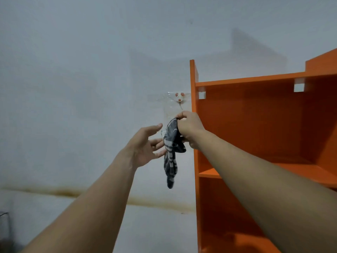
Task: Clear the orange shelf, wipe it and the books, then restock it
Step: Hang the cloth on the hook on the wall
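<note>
We see orange shelf [255,125] standing against pale wall [73,70]; our right hand [189,128] just left of shelf's left upright, fingers curled, gripping top of dark grey-and-white cloth [171,152]; cloth hangs limp beside that upright; our left hand [144,148] further left of shelf, fingers straight and spread, palm toward cloth, fingertips at cloth's edge, contact unclear; small white hook [178,96] with red spots on wall just left of shelf, above right hand; brownish stain line [63,192] on wall left of shelf's lower part.

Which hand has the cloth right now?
The right hand pinches the striped cloth beside the orange shelf; the left hand is open, fingers spread.
</note>
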Demonstrator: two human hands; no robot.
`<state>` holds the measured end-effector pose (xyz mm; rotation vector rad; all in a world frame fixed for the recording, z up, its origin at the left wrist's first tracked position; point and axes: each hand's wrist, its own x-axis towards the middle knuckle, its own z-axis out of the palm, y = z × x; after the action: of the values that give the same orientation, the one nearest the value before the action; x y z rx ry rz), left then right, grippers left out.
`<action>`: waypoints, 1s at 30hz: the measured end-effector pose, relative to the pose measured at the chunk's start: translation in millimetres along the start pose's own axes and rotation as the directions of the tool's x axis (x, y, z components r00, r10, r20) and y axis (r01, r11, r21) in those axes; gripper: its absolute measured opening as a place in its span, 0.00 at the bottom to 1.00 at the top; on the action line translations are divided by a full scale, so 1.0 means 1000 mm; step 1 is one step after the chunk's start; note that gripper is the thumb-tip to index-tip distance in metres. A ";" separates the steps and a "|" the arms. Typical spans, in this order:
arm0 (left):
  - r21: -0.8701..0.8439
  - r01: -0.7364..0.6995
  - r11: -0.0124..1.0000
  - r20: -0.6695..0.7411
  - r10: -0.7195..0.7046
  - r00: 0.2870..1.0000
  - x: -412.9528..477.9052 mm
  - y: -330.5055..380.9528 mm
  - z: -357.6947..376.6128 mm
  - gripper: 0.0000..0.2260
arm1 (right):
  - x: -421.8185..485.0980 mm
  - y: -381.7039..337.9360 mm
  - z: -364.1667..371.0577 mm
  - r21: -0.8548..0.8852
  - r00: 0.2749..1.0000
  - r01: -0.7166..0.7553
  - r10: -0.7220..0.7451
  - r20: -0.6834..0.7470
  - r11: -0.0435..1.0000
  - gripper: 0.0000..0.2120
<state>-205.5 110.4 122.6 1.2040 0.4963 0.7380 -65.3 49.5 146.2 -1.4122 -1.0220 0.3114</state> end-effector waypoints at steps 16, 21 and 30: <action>0.560 -0.238 0.793 -0.008 0.292 0.956 0.163 0.023 -0.062 0.07 | 0.190 0.035 0.074 0.228 0.993 -0.111 0.115 -0.004 0.967 0.09; 0.631 -0.211 0.747 -0.062 0.320 0.945 0.224 0.039 -0.097 0.05 | 0.222 0.045 0.093 0.062 0.999 -0.047 0.045 0.024 0.997 0.13; 0.751 -0.338 0.567 0.004 0.508 0.861 0.323 0.079 -0.133 0.14 | 0.256 0.062 0.119 -0.155 0.994 0.096 -0.086 0.070 0.983 0.09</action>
<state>-100.4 449.0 169.8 2.0776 0.7311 1.1560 15.2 325.5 173.0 -1.5003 -1.1804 0.2121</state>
